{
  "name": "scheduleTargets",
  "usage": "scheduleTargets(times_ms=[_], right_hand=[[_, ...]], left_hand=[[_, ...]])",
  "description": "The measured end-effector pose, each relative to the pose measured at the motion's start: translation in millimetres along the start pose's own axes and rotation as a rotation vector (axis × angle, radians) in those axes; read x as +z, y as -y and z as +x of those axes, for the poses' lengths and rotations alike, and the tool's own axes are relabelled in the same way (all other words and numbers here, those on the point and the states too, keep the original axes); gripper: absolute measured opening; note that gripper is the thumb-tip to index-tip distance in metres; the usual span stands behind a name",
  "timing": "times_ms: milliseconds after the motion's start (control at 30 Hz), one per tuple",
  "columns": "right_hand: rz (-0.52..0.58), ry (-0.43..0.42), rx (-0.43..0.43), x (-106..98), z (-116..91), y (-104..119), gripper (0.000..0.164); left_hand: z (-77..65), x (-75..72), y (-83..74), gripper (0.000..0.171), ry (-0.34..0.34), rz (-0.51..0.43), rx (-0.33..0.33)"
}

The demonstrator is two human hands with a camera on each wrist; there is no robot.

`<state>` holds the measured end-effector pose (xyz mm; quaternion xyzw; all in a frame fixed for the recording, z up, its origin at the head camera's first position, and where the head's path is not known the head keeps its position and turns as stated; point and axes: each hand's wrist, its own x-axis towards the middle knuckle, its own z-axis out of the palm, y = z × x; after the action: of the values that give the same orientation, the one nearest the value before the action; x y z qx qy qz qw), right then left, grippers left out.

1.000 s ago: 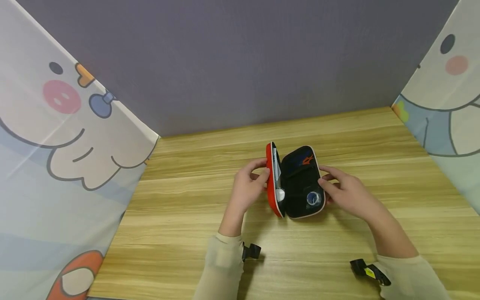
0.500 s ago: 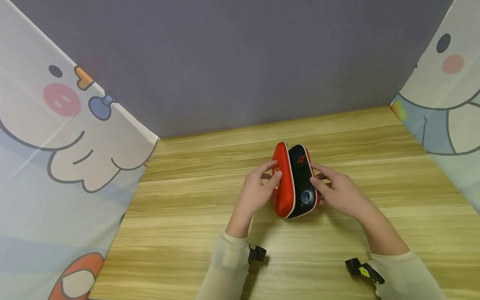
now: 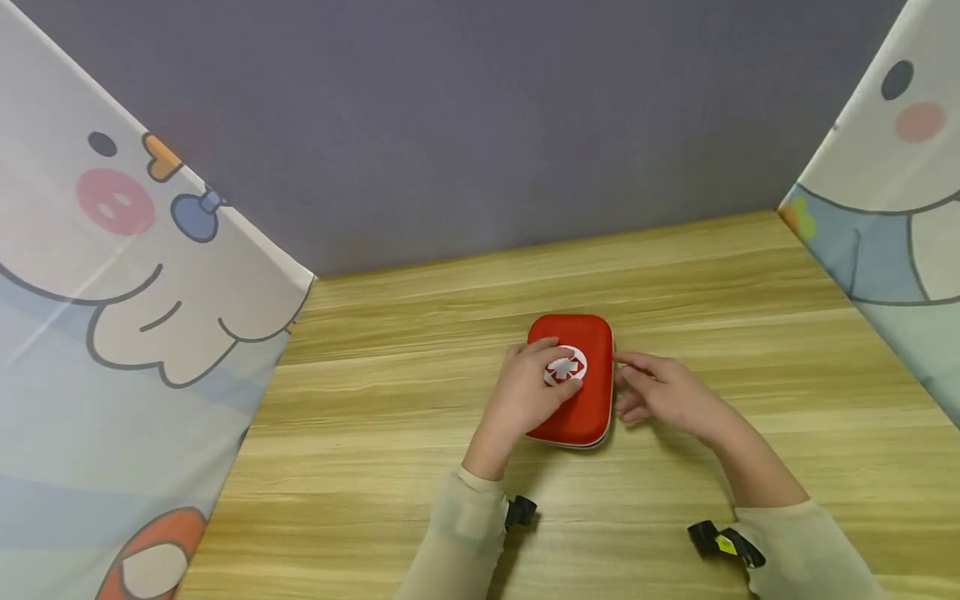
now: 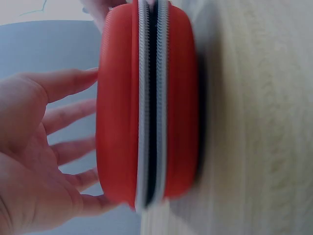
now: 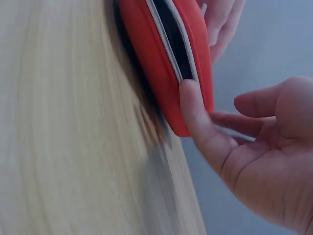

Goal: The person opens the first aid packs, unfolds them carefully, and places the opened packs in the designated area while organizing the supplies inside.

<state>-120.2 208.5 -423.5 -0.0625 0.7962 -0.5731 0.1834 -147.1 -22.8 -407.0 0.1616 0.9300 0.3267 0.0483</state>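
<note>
A red zip case (image 3: 598,379) with a white emblem on its lid lies flat on the wooden table. Its lid is down, but the zip is undone: a narrow dark gap runs between the two pale zip tracks (image 4: 143,103) in the left wrist view. My left hand (image 3: 527,390) rests on the lid over part of the emblem, fingers spread. Along the case's right side, my right hand (image 3: 667,396) touches the edge with a fingertip (image 5: 190,95) at the zip opening. Its other fingers are loosely bent and hold nothing. The inside of the case is hidden.
The wooden tabletop (image 3: 390,400) runs back to a grey-purple panel (image 3: 480,133). Cloth walls with cartoon prints (image 3: 112,200) stand at the left and right. Each forearm carries a small black wrist camera (image 3: 521,512).
The case stood open with its dark lining showing; the lid has swung over to the right and down. My left hand has gone from gripping the lid's side to lying on top.
</note>
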Motion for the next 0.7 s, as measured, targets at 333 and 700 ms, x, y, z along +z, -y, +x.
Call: scheduleTargets(times_ms=[333,700], right_hand=[[-0.216,-0.19,-0.051,9,-8,22,0.046],[-0.368,-0.147,-0.393,19,-14,36,0.046]], left_hand=[[2.1,8.5,-4.9,0.059,-0.031,-0.094,-0.098],[1.2,-19.2,4.9,0.075,-0.056,-0.705,-0.241]])
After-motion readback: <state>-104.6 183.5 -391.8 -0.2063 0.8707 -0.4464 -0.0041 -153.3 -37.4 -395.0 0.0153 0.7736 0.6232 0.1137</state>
